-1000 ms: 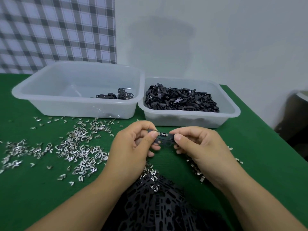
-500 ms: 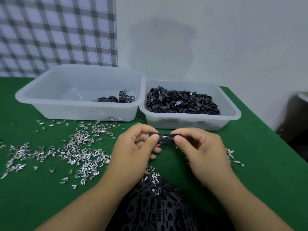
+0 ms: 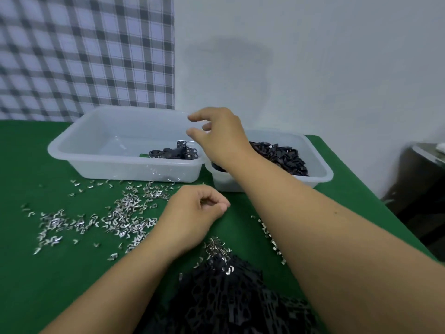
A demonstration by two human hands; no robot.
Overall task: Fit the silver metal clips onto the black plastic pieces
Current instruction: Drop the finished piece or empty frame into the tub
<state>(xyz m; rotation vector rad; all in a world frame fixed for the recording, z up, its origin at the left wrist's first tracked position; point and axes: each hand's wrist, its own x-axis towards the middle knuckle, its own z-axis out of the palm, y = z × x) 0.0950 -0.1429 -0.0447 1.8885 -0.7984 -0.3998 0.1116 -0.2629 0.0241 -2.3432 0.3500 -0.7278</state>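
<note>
Clips point(image 3: 125, 213) litter the counter point(image 3: 36, 285) at left; beside them the left hand point(image 3: 192, 213) curls, contents unclear. Right hand point(image 3: 219, 133) hangs over the left bin point(image 3: 72, 145), fingers point(image 3: 199, 116) spread, empty; pieces point(image 3: 173, 153) lie inside. Best pick one fresh piece squarely.

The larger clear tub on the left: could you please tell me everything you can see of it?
The larger tub is a rectangular basin of translucent plastic with rounded corners and a rolled rim. It stands upright on the green table cover, its right side close beside the smaller tub. Inside it is mostly bare, with a small cluster of black pieces toward its right end. The right hand hovers open above its right rim. Scattered silver clips lie before its near wall.
</note>
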